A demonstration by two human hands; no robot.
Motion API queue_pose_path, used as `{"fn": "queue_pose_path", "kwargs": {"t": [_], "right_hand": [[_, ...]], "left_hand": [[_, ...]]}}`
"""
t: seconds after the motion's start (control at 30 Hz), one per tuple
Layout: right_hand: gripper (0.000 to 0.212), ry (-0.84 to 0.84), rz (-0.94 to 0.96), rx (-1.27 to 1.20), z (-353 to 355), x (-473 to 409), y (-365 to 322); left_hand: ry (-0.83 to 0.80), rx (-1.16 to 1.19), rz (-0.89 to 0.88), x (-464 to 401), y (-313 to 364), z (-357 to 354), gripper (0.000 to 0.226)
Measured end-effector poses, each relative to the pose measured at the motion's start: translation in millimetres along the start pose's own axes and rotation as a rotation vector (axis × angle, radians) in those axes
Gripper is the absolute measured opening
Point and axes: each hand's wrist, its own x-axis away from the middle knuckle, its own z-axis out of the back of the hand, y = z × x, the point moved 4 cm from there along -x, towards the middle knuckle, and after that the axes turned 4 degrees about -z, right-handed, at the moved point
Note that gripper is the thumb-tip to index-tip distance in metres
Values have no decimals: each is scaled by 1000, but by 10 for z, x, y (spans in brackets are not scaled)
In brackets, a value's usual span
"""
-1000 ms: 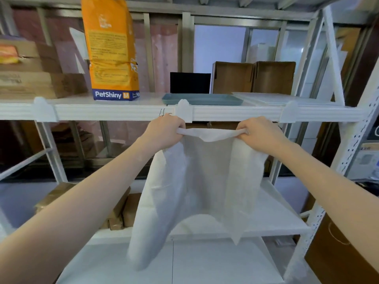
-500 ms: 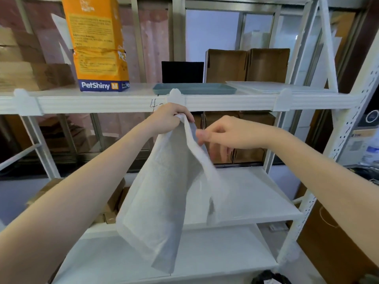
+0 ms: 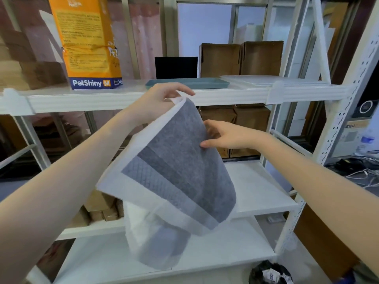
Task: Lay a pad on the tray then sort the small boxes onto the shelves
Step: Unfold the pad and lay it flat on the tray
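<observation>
A pad (image 3: 176, 173) with a white border and a grey quilted middle hangs folded in front of the shelving. My left hand (image 3: 164, 97) pinches its top corner just below the upper shelf's edge. My right hand (image 3: 223, 134) grips the pad's right edge, thumb in front and fingers behind it. The blue-grey tray (image 3: 205, 84) lies on the upper shelf (image 3: 123, 99), right behind my left hand. Small brown boxes (image 3: 102, 210) sit at the left of the middle shelf (image 3: 256, 191), partly hidden by my left arm and the pad.
An orange PetShiny bag (image 3: 88, 44) stands on the upper shelf, left of the tray. A flat white panel (image 3: 272, 79) lies to its right. Open cardboard boxes (image 3: 240, 58) stand behind the rack. A black rubbish bag (image 3: 270, 273) sits on the floor.
The pad has opened out and its grey side now faces me. My right hand has dropped from the top edge to the pad's right edge. My left hand has kept the top corner.
</observation>
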Motion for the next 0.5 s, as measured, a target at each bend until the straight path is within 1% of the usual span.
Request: {"fn": "queue_pose_path", "kwargs": {"t": [0.07,0.13,0.23,0.27,0.3,0.33,0.4,0.43,0.5], "right_hand": [[42,38,45,6,-13,6,-43],[28,104,68,46,17,15,-66],[41,214,74,118,88,23,-56],[43,241,75,122,110,26,-50],[44,251,70,116,126,37,-47],[43,255,59,102,144,41,-31],[35,224,31,65,169,74,-22],[32,172,17,54,165,94,-17],[39,6,-32,21,121,162,6]], "left_hand": [[6,-102,29,11,-73,34,20],[-29,-163,74,41,-130,41,22],[-142,-151,148,139,-126,10,13],[-173,-147,167,170,-132,-3,15],[-187,-166,174,199,-144,-12,23],[-181,-186,171,218,-161,-18,26],[-127,-177,150,222,-222,-25,10],[-85,-164,132,213,-233,-21,7],[-2,-136,110,192,-269,8,9]]}}
